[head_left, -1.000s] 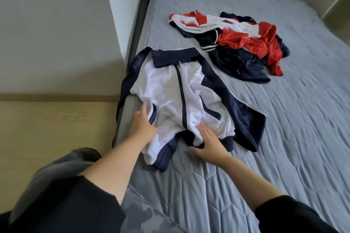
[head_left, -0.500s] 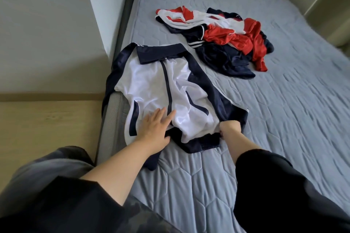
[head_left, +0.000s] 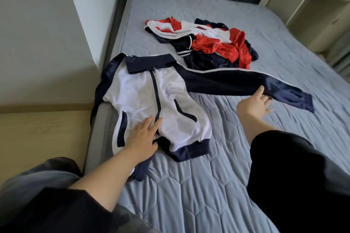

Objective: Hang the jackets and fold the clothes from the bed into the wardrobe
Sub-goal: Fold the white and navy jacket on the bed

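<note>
The white and navy jacket (head_left: 151, 100) lies front-up at the near left edge of the bed (head_left: 208, 185), its left side hanging over the bed's rim. The left hand (head_left: 142, 136) rests flat on the jacket's lower front, fingers (head_left: 151, 121) spread, gripping nothing. The right hand (head_left: 253, 104) is under the outstretched navy sleeve (head_left: 246, 83), fingers loosely open against the cloth; whether they pinch it I cannot tell. The pile (head_left: 204, 43) of red, white and navy clothes sits farther up the bed, untouched. Risks: the slick fabric may slide off the edge if the left hand lifts, and the sleeve could slip free, bunching the body.
</note>
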{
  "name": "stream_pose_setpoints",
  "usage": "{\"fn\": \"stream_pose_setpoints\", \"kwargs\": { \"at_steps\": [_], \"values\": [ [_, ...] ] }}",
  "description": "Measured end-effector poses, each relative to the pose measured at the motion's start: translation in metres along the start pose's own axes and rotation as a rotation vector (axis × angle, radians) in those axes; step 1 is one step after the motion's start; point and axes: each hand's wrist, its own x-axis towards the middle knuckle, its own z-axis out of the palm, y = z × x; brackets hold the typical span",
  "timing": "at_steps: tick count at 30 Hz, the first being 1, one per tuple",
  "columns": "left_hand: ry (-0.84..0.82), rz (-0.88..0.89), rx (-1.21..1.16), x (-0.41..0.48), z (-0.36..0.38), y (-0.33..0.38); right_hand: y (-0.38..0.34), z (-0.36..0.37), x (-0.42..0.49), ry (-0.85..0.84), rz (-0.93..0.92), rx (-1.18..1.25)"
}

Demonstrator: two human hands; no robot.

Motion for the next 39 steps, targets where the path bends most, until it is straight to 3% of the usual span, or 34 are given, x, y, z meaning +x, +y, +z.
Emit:
{"fn": "stream_pose_setpoints", "kwargs": {
  "at_steps": [4,9,16,18,20,23,25,27,28,31,34,36,39],
  "values": [
    [-0.007,-0.006,-0.004,0.0,0.003,-0.001,0.019,0.028,-0.029,-0.25,0.078,-0.013],
    [-0.082,-0.078,0.091,-0.004,0.004,-0.003,0.007,0.065,-0.089,-0.614,0.028,0.165],
    [-0.166,-0.243,0.212,-0.016,0.003,-0.006,0.002,0.081,-0.139,-0.586,0.039,0.434],
    [-0.145,-0.247,0.107,-0.015,0.002,-0.006,0.006,0.075,-0.138,-0.687,0.042,0.462],
    [-0.137,-0.255,-0.154,-0.012,-0.003,-0.012,0.01,0.061,-0.124,-0.8,0.116,0.46],
    [-0.066,-0.422,-0.604,-0.009,-0.02,-0.039,0.018,0.046,-0.098,-0.627,0.261,0.534],
    [0.072,-0.457,-0.384,-0.012,-0.032,-0.051,0.022,0.042,-0.099,-0.396,0.314,0.628],
    [0.195,-0.312,0.082,-0.016,-0.042,-0.046,0.016,0.041,-0.116,-0.205,0.16,0.616],
    [0.208,-0.213,0.191,-0.017,-0.046,-0.038,0.013,0.043,-0.13,-0.155,-0.052,0.565],
    [0.072,0.069,0.183,-0.023,-0.036,-0.009,0.012,0.047,-0.18,-0.183,-0.7,0.496],
    [-0.043,0.101,0.287,-0.032,-0.017,0.004,0.018,0.058,-0.215,-0.179,-1.227,0.233],
    [-0.056,0.011,0.388,-0.034,-0.01,0.003,0.019,0.065,-0.218,-0.221,-1.266,-0.006],
    [-0.024,-0.167,0.413,-0.034,-0.014,-0.002,0.013,0.072,-0.214,-0.322,-1.079,-0.225]
  ]
}}
